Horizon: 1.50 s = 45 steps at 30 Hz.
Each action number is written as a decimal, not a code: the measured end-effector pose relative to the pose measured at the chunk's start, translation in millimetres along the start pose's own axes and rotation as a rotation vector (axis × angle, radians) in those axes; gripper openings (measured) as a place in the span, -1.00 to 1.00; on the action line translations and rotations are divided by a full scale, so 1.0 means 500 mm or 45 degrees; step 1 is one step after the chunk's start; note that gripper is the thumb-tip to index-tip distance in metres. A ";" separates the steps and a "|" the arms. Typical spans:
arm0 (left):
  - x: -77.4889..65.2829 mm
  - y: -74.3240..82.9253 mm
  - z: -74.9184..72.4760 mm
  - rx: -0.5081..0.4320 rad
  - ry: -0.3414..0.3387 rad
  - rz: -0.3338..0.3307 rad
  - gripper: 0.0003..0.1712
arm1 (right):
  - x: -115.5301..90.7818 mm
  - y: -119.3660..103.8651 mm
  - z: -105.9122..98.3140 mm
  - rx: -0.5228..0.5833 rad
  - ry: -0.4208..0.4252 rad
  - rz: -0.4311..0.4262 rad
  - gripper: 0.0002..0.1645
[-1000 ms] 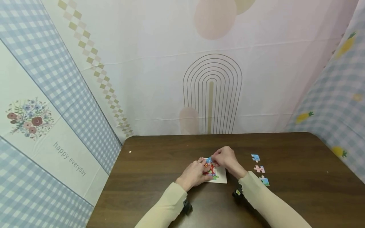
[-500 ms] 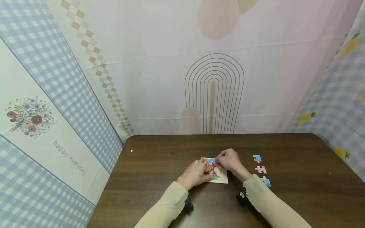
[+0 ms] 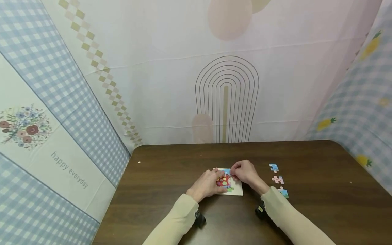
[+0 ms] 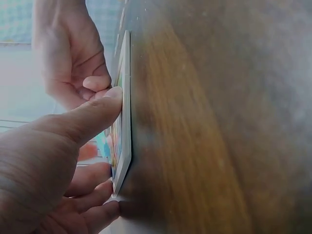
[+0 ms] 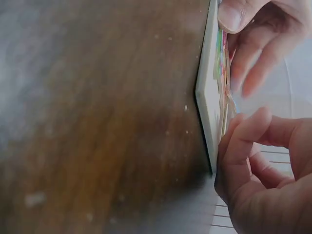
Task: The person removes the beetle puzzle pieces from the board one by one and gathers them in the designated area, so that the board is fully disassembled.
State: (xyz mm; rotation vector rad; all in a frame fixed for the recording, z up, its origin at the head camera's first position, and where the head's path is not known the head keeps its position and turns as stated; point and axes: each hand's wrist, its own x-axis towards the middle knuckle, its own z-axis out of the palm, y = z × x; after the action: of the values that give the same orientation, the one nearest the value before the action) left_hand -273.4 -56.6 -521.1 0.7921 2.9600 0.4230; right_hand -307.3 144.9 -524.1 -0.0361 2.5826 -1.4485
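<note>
A small white-framed jigsaw board [image 3: 238, 190] lies on the table in the head view, partly filled with a colourful picture. My left hand [image 3: 206, 184] rests over its left side, fingers spread and thumb on the near edge; the left wrist view shows that thumb [image 4: 100, 109] against the frame. At the board's far right, my right hand [image 3: 246, 173] pinches at a blue puzzle piece [image 3: 227, 170] with curled fingers. Those fingers [image 5: 243, 141] touch the board's edge in the right wrist view and hide most of the piece.
To the right lie three loose puzzle pieces in a column: a blue one [image 3: 274, 167], a pink one [image 3: 278, 179] and a blue-green one [image 3: 283, 192]. A dark wooden table [image 3: 165, 170] carries everything. Patterned cloth [image 3: 165, 95] hangs behind and at both sides.
My right hand has shifted slightly right, and the blue piece at its fingertips lies flatter on the board. The left fingers have spread and drawn left, showing more of the red picture.
</note>
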 end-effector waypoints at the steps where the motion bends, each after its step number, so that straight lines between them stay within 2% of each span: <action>1: -0.001 0.002 -0.004 0.003 -0.003 -0.009 -0.26 | -0.002 -0.003 0.000 -0.040 0.003 -0.033 -0.90; 5: -0.003 0.002 -0.009 0.038 -0.024 -0.022 -0.26 | -0.007 -0.010 -0.001 -0.245 0.006 -0.232 -0.95; 8: -0.003 0.000 -0.009 0.050 -0.055 -0.043 -0.22 | -0.007 -0.011 -0.003 -0.350 0.004 -0.384 -0.94; 14: -0.003 0.001 -0.005 0.097 -0.088 -0.053 -0.12 | -0.010 -0.006 -0.005 -0.538 0.012 -0.546 -0.92; 22: -0.011 -0.001 -0.009 0.126 -0.052 -0.044 -0.08 | -0.024 -0.029 0.000 -0.882 0.032 -0.824 -0.89; 25: -0.014 -0.001 -0.007 0.122 -0.044 -0.034 -0.06 | -0.025 -0.037 -0.010 -0.958 0.035 -0.903 -0.85; 29: -0.019 -0.004 -0.007 0.108 -0.053 -0.034 -0.06 | -0.023 -0.047 -0.047 -0.883 0.071 -0.853 -0.78; 34: -0.019 -0.008 -0.008 0.115 -0.067 -0.064 -0.09 | -0.020 -0.041 -0.111 -0.693 0.136 -0.776 -0.93; 39: -0.012 -0.009 -0.003 0.145 -0.066 -0.048 -0.10 | -0.015 0.004 -0.167 -0.625 0.149 -0.687 -0.90; 45: 0.000 -0.004 0.005 0.157 -0.062 -0.029 -0.11 | -0.002 0.078 -0.225 -0.538 0.100 -0.549 -0.85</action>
State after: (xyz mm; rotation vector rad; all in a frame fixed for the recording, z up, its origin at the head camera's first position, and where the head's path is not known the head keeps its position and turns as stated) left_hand -273.9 -57.6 -524.1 0.7671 2.9703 0.2186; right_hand -322.4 260.3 -499.8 -0.6370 3.0289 -0.9881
